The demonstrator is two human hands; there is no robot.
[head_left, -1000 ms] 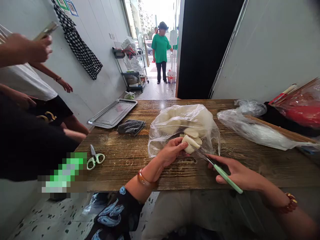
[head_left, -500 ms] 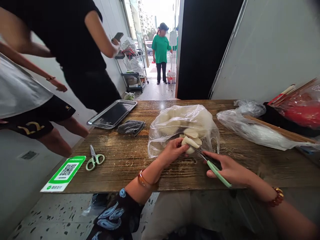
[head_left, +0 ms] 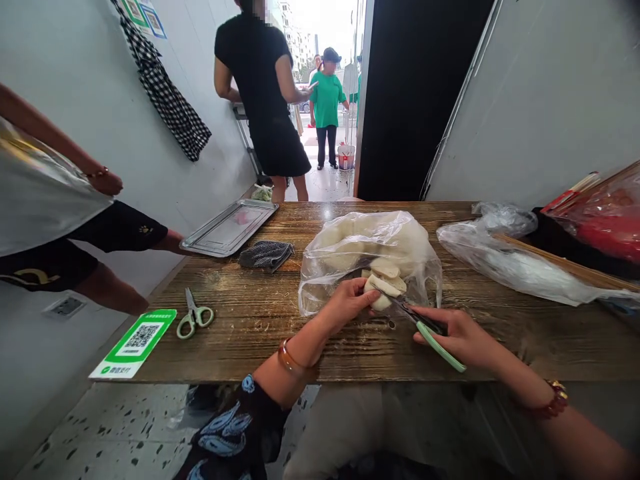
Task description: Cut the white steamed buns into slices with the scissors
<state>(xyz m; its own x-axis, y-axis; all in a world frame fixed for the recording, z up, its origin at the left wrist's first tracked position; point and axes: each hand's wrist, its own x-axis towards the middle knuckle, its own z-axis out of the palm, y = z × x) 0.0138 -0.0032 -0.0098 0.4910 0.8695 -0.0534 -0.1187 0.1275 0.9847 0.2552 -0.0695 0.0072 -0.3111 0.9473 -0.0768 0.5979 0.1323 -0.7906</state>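
Note:
My left hand (head_left: 350, 298) is closed around a pale bread bun (head_left: 391, 287) over the table. The bun is slit, and its layers stand a little apart. In my right hand (head_left: 457, 339) is a pair of green-handled scissors (head_left: 440, 345), with its blades at the slit of the bun. How deep the blade tips reach is hidden. Just behind both hands lies a clear plastic bag (head_left: 320, 257) full of pale round buns, its mouth towards me.
Left on the wooden table (head_left: 280, 357) are other scissors (head_left: 194, 315), a QR-code card (head_left: 134, 347), a grey cloth (head_left: 266, 255) and a metal tray (head_left: 227, 230). Plastic bags (head_left: 510, 257) lie at right. A person in black (head_left: 265, 93) and one in green (head_left: 327, 100) stand beyond.
The person in black has walked away from the table towards the doorway. The person in the white top has shifted at the left. My hands stay nearly in place at the bun.

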